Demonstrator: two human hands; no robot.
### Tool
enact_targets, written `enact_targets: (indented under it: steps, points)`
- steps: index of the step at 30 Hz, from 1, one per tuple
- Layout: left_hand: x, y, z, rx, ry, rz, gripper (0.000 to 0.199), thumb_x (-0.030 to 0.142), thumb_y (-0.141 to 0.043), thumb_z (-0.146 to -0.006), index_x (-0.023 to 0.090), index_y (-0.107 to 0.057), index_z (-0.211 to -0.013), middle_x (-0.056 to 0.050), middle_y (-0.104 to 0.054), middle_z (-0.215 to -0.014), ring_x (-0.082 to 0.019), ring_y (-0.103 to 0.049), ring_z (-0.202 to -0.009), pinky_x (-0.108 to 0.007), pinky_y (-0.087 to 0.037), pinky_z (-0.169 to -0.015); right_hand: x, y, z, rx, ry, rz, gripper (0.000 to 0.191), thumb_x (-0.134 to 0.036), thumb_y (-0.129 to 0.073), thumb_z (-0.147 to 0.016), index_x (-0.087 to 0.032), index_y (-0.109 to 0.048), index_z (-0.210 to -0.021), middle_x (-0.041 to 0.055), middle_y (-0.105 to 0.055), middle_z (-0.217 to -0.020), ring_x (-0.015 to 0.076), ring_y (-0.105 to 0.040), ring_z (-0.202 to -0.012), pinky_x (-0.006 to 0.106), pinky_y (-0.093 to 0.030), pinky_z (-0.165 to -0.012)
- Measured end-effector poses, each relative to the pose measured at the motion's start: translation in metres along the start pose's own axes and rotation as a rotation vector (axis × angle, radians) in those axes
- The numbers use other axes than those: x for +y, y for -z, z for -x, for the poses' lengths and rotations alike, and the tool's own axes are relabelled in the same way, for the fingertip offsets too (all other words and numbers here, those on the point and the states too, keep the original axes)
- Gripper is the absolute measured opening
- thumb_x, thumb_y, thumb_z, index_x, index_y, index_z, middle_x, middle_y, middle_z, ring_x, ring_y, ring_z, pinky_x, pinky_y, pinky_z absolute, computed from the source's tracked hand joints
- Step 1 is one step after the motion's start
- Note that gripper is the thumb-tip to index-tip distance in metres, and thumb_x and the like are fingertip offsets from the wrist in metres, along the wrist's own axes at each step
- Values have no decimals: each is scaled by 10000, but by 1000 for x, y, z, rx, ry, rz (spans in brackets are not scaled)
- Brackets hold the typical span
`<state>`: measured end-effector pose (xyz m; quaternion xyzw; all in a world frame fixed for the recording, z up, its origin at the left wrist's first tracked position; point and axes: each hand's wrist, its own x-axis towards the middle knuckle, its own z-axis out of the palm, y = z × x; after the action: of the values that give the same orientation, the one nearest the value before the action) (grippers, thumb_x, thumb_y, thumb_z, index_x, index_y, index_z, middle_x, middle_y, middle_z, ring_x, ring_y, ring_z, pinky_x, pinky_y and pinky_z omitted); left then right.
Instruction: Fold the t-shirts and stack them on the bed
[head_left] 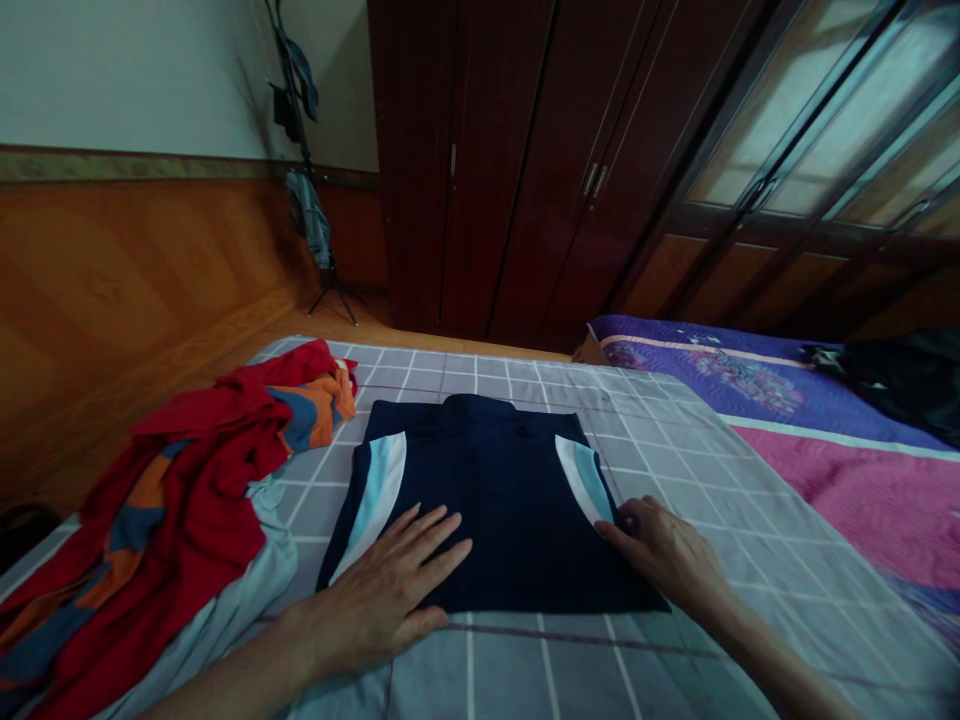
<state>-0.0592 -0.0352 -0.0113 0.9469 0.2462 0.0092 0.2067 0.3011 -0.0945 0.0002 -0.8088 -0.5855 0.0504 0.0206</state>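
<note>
A dark navy garment (495, 500) with white and light blue side stripes lies folded on the grey checked bed sheet (525, 670). My left hand (397, 585) rests flat on its lower left part, fingers spread. At the garment's right edge, my right hand (664, 545) pinches the fabric between thumb and curled fingers, just beside the right stripe.
Red clothing (217, 480) with orange and blue bands lies heaped at the left, over a pale blue cloth (262, 560). A purple and pink bedspread (840, 470) with a black item (907, 375) is at the right. Behind stand a dark wardrobe (510, 180) and a coat stand (296, 110).
</note>
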Motion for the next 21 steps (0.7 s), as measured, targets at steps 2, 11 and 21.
enact_targets:
  steps: [2,11,21]
  points:
    - [-2,1,1,26,-42,63,680,347,-557,-886,317,-209,-1469,-59,-204,-1541,-270,-171,-1411,-520,-146,-1141,-4,3,-4,-94,-50,-45,338,-524,-512,-800,-208,-619,-742,63,-642,-748,223,-610,-670,310,-372,-568]
    - [-22,12,4,448,151,547,460,307,-514,-896,232,-455,-1346,-71,-513,-1349,-222,-466,-1246,-381,-361,-1066,-11,2,-4,-449,-365,-1045,222,-422,-644,-654,-218,-557,-657,10,-610,-565,163,-574,-496,263,-413,-479]
    - [-52,20,-5,716,366,1402,452,372,-604,-848,132,-504,-1218,-125,-654,-1069,-201,-643,-939,-305,-490,-809,-89,46,-25,-270,-312,-1320,420,-305,-712,-555,-175,-637,-947,41,-693,-709,179,-625,-556,261,-457,-501]
